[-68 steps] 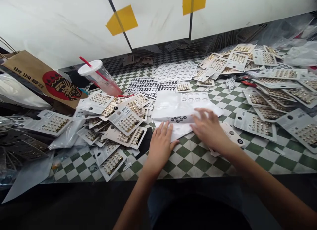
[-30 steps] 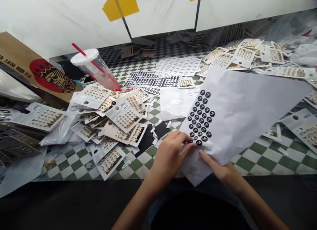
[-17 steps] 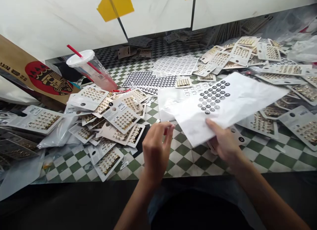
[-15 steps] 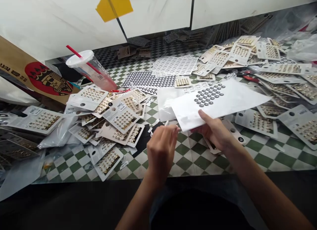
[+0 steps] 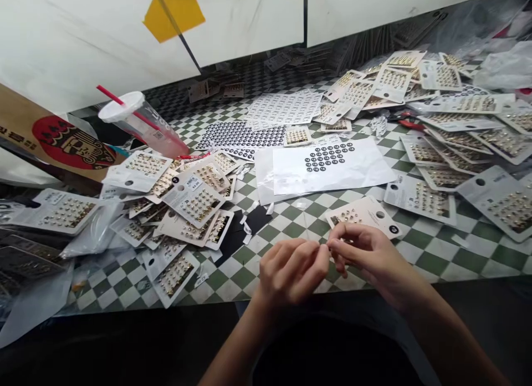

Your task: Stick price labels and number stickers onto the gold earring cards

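My left hand (image 5: pixel 293 269) and my right hand (image 5: pixel 366 255) meet fingertip to fingertip near the front edge of the checkered table (image 5: pixel 419 258). Both are pinched closed; whatever is between the fingers is too small to make out. Just beyond my right hand lies an earring card (image 5: pixel 366 213) with gold studs and a black round sticker. Further back a white sticker sheet (image 5: pixel 332 167) with rows of black round stickers lies flat on the table.
Heaps of earring cards cover the left (image 5: pixel 187 200) and right (image 5: pixel 457 131) of the table. More sticker sheets (image 5: pixel 249 136) lie at the back. A plastic cup with a red straw (image 5: pixel 141 125) and a brown paper bag (image 5: pixel 54 142) stand at the left.
The sticker sheet that my right hand held up now lies flat on the table. Both hands have come together near the front edge, fingertips pinched.
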`<state>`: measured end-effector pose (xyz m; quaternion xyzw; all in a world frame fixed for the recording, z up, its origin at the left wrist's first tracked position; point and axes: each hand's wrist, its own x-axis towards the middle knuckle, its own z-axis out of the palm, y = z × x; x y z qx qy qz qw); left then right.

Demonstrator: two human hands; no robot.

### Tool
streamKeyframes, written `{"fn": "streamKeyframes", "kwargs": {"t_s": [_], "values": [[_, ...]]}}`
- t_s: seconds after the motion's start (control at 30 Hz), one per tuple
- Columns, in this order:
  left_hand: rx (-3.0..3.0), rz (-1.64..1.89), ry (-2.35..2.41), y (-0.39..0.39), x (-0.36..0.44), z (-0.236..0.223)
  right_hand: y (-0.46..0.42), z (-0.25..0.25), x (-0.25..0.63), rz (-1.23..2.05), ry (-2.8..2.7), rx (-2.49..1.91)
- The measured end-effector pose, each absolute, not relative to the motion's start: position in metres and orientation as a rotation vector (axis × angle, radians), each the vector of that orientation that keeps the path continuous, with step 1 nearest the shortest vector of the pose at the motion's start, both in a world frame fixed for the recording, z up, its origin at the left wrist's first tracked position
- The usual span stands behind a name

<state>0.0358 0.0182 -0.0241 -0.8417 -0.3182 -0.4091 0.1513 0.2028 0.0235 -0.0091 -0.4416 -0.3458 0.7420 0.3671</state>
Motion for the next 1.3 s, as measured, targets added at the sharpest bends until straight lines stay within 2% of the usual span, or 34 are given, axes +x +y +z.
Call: {"fn": "streamKeyframes", "kwargs": {"t_s": [0.1,0.23,0.33,0.57,0.87,1.0,1.07,1.17,1.2,1.23,1.3], "values": [[-2.442,-1.186,-0.868,0.018,0.039,-0.026,0.021,-0.010,0.210,1.892,-0.872,-1.184],[-2.446,-1.216,-0.783,0.020,0.044,-0.028,0.015,-0.010,0.218,2.030,-0.932,-1.129],[-2.483,-1.211,-0.784,0.021,0.049,-0.028,0.011,-0.009,0.221,1.937,-0.892,-1.140],[-2.778,-1.535,-1.415,0.020,0.066,-0.024,0.001,-0.014,0.227,1.512,-1.143,-1.285],[-2.951,-1.609,-1.620,0.024,0.079,-0.028,-0.007,-0.018,0.232,1.349,-1.151,-1.317],[-2.939,-1.636,-1.660,0.024,0.077,-0.025,-0.007,-0.019,0.240,1.395,-1.115,-1.350],[-2.897,-1.664,-1.704,0.023,0.075,-0.025,-0.006,-0.029,0.252,1.148,-1.156,-1.551],[-2.897,-1.702,-1.780,0.023,0.075,-0.028,-0.002,-0.054,0.273,0.478,-1.307,-1.991],[-2.913,-1.707,-1.801,0.024,0.077,-0.029,-0.001,-0.062,0.278,0.345,-1.352,-2.072],[-2.931,-1.708,-1.816,0.024,0.078,-0.030,0.001,-0.068,0.282,0.295,-1.385,-2.109],[-2.958,-1.701,-1.839,0.026,0.084,-0.031,0.005,-0.074,0.281,0.428,-1.392,-2.060]]}}
